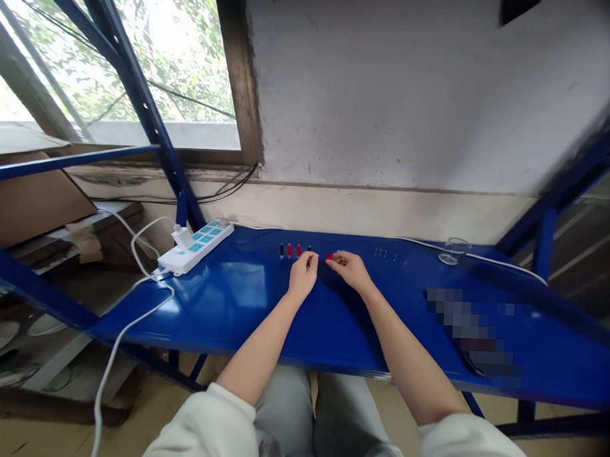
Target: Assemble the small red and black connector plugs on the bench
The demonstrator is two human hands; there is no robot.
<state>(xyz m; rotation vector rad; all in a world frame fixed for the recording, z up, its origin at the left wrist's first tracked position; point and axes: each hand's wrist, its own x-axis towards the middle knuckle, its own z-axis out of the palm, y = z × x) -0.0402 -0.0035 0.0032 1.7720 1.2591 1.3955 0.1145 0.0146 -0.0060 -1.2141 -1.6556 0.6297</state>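
My left hand (304, 272) is over the middle of the blue table, fingers pinched together; what lies between the fingertips is too small to make out. Close to its right, my right hand (352, 267) grips a small red piece (329, 257) in its fingertips. Beyond and left of my left hand stands a short row of small cylinders: a black cylinder (281, 250), a red cylinder (289, 250), another red cylinder (298, 250) and a dark cylinder (309, 248), partly hidden by the hand. Several tiny pale pieces (380, 252) lie right of my right hand.
A white power strip (197, 247) with a plug and cable lies at the left of the blue table (341, 330). A clear glass (453, 251) rests at the back right, near a white cable (514, 268). A blurred dark item (469, 331) lies at the right.
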